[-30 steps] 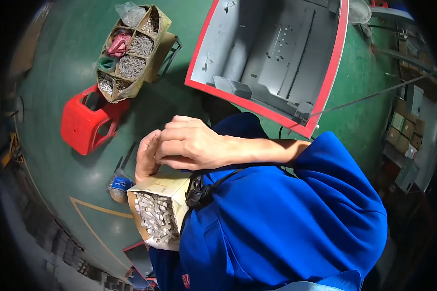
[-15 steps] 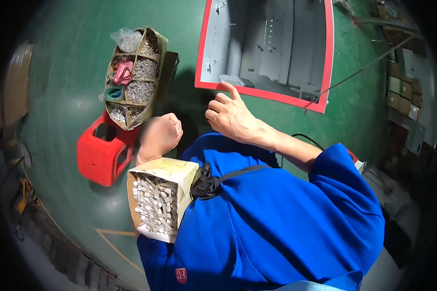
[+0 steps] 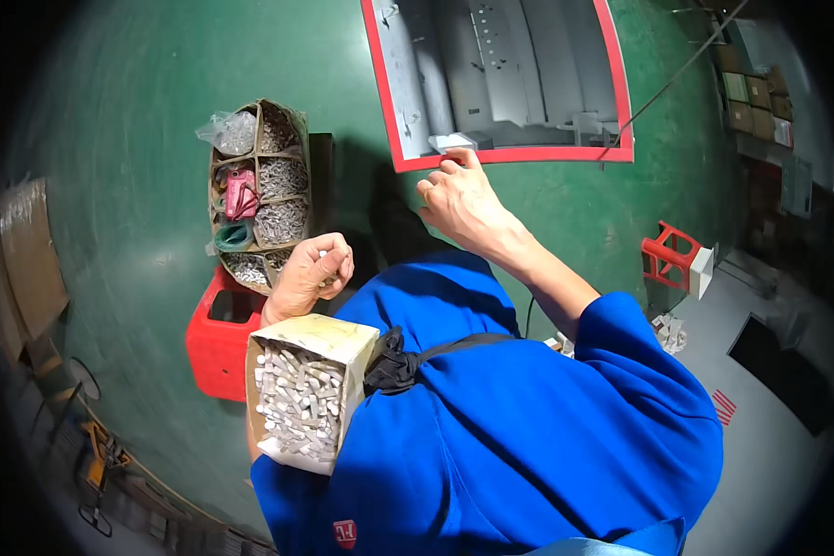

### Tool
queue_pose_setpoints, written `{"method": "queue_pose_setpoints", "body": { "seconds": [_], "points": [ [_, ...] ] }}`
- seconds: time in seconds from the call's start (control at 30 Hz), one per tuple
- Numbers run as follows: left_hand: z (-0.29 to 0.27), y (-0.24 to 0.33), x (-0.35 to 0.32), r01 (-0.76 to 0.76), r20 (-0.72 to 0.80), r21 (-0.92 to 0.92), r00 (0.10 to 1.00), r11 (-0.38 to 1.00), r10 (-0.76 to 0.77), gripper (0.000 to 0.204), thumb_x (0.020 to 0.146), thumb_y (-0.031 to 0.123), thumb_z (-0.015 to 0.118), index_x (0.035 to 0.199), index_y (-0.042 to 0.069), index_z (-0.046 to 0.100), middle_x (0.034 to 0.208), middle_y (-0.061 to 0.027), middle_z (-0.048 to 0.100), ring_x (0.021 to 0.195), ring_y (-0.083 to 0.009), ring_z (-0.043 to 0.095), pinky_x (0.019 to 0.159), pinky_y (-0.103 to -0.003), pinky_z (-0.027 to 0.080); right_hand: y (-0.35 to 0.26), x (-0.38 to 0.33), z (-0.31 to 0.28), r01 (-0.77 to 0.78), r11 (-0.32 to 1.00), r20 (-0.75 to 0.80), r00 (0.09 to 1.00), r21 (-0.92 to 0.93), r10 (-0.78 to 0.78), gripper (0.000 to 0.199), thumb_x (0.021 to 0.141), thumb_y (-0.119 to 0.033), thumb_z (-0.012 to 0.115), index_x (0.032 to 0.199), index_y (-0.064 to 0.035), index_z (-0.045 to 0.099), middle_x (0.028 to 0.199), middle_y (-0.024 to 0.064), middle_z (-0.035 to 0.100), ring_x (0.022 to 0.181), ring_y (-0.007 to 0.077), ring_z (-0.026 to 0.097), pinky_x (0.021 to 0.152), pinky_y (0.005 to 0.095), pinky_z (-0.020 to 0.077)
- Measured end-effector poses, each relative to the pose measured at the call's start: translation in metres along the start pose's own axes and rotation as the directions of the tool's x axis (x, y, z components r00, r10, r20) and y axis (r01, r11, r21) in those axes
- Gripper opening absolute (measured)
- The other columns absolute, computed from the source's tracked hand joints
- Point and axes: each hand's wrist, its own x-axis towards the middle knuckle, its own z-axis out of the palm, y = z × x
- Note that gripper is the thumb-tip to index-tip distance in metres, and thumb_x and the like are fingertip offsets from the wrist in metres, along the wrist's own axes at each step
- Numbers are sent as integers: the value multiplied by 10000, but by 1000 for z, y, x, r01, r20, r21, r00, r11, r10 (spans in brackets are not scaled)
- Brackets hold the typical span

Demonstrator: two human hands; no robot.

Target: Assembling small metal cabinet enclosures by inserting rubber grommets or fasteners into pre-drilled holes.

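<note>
My left hand (image 3: 313, 276) is closed in a loose fist above the white box at my waist, and a small pale bit shows between the fingers. That box (image 3: 360, 345), strapped at my belt, is full of small white and grey strip-like pieces (image 3: 298, 398). My right hand (image 3: 463, 199) reaches forward to the near red rim of a large grey metal cabinet (image 3: 528, 156). Its fingers are bent together at the rim, beside a pale plate-like part (image 3: 452, 142) inside. What the fingertips hold, if anything, is too small to tell.
On my left, a divided cardboard carton (image 3: 309, 176) holds small metal parts, a pink item (image 3: 241, 195) and clear plastic. A red stool (image 3: 215, 347) stands at its near end. Another red stool (image 3: 672, 255) lies to the right. A thin dark rod or cord (image 3: 681, 79) slants over the cabinet's right side.
My view has shifted, so the carton sits lower and the cabinet higher. My right index finger, stretched over the rim before, is now bent in. The left hand stays closed near the box.
</note>
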Motion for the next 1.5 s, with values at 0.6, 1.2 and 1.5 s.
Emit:
{"method": "queue_pose_setpoints", "body": {
  "seconds": [0.6,1.2,1.5],
  "points": [
    [-12,14,-24,117,-56,179,993,977,-108,370,863,434,621,801,79,541,613,37,460,460,-12,322,396,-175,193,-88,25,-4,-107,387,62,990,916,127,218,716,-112,722,858,5,604,749,94,628,701,181,627,633,311,495],
    [-20,6,-53,134,-81,254,990,958,-117,341,941,364,534,738,90,520,593,45,453,445,5,308,382,-173,174,-114,5,17,-119,258,94,990,959,106,169,840,-88,653,986,-4,636,849,66,645,797,123,604,714,282,498],
    [2,12,-69,104,-78,238,993,966,-87,367,996,316,410,737,72,500,628,17,461,456,-12,341,379,-163,231,-104,-19,26,-235,150,206,960,960,189,149,872,-98,628,964,-3,560,797,48,630,772,94,591,711,248,486]
  ]
}}
